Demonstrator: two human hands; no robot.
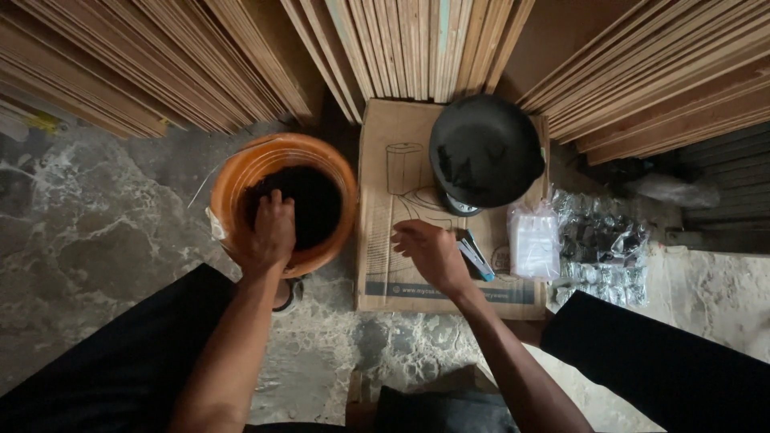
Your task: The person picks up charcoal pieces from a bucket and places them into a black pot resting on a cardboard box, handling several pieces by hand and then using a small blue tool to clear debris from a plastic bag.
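Observation:
An orange bucket (pixel 241 172) stands on the floor, filled with a dark loose material (pixel 317 200). My left hand (pixel 271 232) reaches into it, fingers dug into the dark stuff. My right hand (pixel 431 252) hovers over a flattened cardboard box (pixel 401 128), fingers loosely curled, holding nothing that I can see. A black bowl (pixel 485 148) sits on a small scale at the far end of the cardboard, with a bit of dark material inside.
A stack of clear plastic bags (pixel 533 240) and a small blue-and-white tool (pixel 477 256) lie on the cardboard's right side. A heap of filled shiny packets (pixel 605 248) lies further right. Plywood sheets (pixel 401 48) lean all along the back. My knees flank the mottled concrete floor (pixel 96 232).

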